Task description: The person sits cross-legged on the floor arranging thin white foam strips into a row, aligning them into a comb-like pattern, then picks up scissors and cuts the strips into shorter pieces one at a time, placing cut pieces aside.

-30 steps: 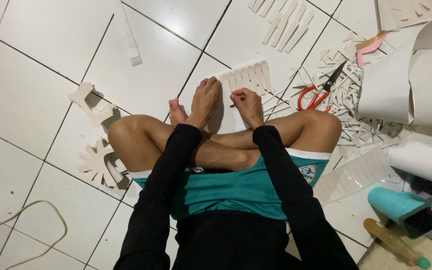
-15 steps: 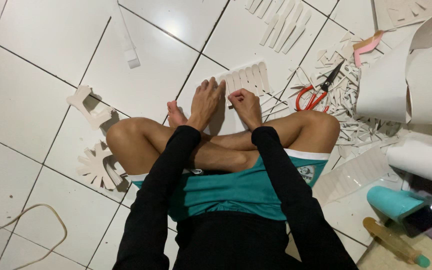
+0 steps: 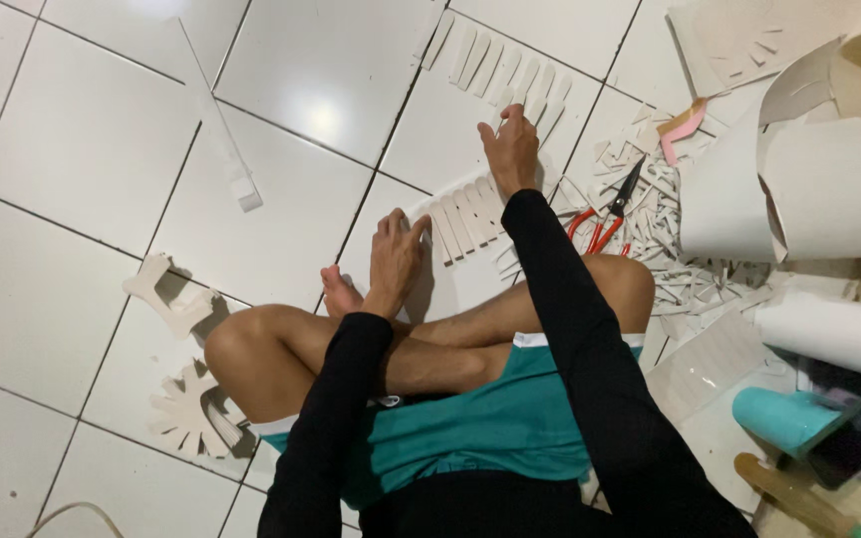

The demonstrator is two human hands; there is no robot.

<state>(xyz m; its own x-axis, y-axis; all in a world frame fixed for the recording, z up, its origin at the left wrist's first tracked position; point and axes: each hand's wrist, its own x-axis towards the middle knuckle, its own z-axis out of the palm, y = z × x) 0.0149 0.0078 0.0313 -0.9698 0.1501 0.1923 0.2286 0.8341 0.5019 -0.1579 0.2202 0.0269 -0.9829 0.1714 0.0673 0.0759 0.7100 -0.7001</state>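
I sit cross-legged on a white tiled floor. My left hand (image 3: 396, 254) lies flat, fingers apart, on the near end of a white comb-shaped cutout (image 3: 462, 214) in front of my feet. My right hand (image 3: 510, 149) is stretched forward past that cutout, its fingertips at the near edge of a row of white strips (image 3: 510, 75) laid out farther away. The fingers curl away from me, so I cannot see whether they pinch a strip.
Red-handled scissors (image 3: 600, 219) lie among white paper scraps (image 3: 675, 224) right of my arm. Rolled white sheets (image 3: 779, 189), a teal roll (image 3: 779, 418) and a pink piece (image 3: 685, 125) crowd the right side. White cutout shapes (image 3: 186, 413) and a long strip (image 3: 221, 130) lie at the left.
My right hand left the comb-shaped cutout and reached forward to the far row of strips. The left hand stayed on the cutout.
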